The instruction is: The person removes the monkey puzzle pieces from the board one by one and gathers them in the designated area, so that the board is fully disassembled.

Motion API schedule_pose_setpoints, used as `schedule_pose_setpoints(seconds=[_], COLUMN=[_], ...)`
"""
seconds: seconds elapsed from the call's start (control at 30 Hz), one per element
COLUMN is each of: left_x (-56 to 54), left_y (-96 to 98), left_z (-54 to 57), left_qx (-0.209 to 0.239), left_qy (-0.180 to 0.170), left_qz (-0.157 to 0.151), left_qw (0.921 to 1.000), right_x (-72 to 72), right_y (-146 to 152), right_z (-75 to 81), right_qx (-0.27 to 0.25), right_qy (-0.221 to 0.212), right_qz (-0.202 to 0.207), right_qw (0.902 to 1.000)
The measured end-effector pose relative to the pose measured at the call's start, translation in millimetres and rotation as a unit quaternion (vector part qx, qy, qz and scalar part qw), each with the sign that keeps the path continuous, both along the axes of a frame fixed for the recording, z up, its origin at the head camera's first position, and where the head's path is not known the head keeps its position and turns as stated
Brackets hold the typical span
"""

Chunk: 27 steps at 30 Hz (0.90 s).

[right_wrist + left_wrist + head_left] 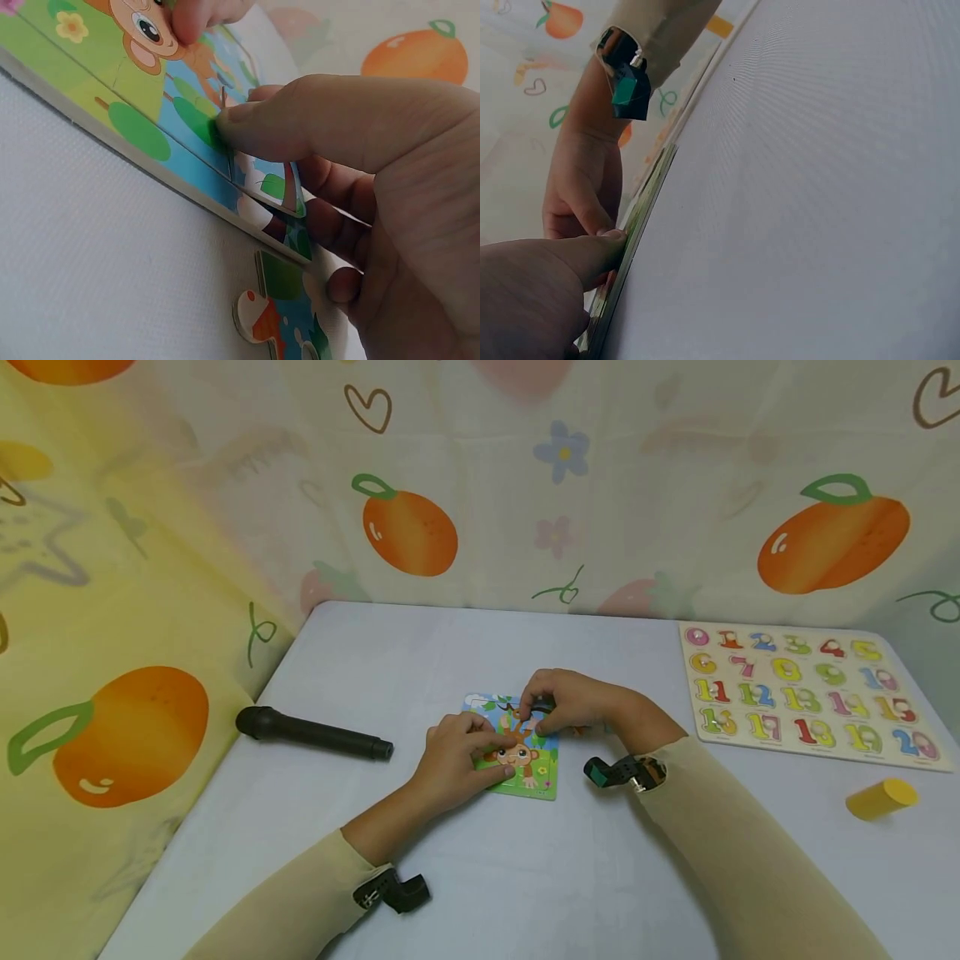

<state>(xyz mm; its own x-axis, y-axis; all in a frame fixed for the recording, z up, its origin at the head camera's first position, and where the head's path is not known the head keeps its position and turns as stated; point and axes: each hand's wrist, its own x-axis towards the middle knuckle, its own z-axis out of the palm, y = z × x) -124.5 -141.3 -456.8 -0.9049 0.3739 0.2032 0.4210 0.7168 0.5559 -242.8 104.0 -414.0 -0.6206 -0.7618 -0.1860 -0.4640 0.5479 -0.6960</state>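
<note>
A small jigsaw puzzle [536,787] with a monkey picture lies on the white table. My left hand [453,756] rests on its left side, thumb and index finger pressing on the picture. At the far right corner my right hand [573,700] pinches a puzzle piece [271,187] between thumb and fingers. That piece sits slightly raised and tilted over the board's corner in the right wrist view. Beside the frame lies a loose puzzle piece [283,296] with an orange patch, below my right fingers. In the left wrist view, the puzzle's edge [649,187] shows side-on.
To the left lies a black microphone [315,734]. A number board [810,743] with coloured numerals is at the back right. In front of it a yellow cylinder [877,799] lies on the table. A patterned curtain [600,527] hangs behind.
</note>
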Motion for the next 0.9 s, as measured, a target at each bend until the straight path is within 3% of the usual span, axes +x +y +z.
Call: schedule_pose_setpoints(seconds=[0.33, 0.47, 0.67, 0.9], left_x=[-0.3, -0.3, -0.3, -0.4], left_y=[0.0, 0.2, 0.2, -0.1], left_z=[-1.2, -1.4, -0.9, -1.5], left_qx=[-0.004, -0.001, -0.001, -0.002], left_qy=[0.008, 0.007, 0.001, 0.002], left_qz=[-0.001, -0.002, -0.002, -0.003], left_qw=[1.0, 1.0, 1.0, 1.0], right_x=[-1.2, 0.4, 3.5, 1.4], right_y=[6, 9, 11, 18], right_z=[-1.9, 1.5, 4.5, 4.3], right_qx=[-0.061, -0.08, -0.082, -0.087], right_qy=[-0.054, -0.074, -0.063, -0.072], right_qz=[-0.06, -0.051, -0.038, -0.074], right_qw=[0.9949, 0.9927, 0.994, 0.9908])
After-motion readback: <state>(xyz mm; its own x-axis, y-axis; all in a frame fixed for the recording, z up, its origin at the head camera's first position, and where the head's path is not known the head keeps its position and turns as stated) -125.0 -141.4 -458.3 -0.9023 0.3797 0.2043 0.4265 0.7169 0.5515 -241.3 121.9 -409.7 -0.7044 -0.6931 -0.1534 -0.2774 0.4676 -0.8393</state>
